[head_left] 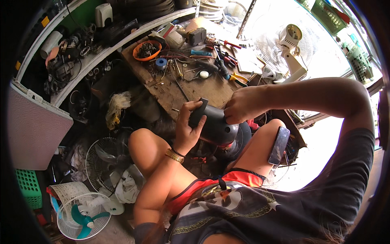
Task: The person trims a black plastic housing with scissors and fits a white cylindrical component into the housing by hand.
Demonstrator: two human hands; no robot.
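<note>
A black rounded plastic fan motor housing (216, 127) is held up over my lap, between my knees. Curled around its left end, my left hand (187, 127) has its fingers and thumb on a flat black part (198, 112) there. My right hand (246, 104) is closed against the upper right side of the housing; its fingertips are bent down, and whatever they pinch is hidden. A round dark hole shows in the housing just below those fingers. Beneath it a round dark base (239, 140) is partly visible.
Ahead stands a worn wooden bench (164, 95) with an orange bowl (147, 50) of small metal parts, a blue spool (161, 63), pliers (239, 78) and screwdrivers. A phone (279, 145) rests on my right thigh. Fans stand at the lower left (84, 216) and back right (293, 38).
</note>
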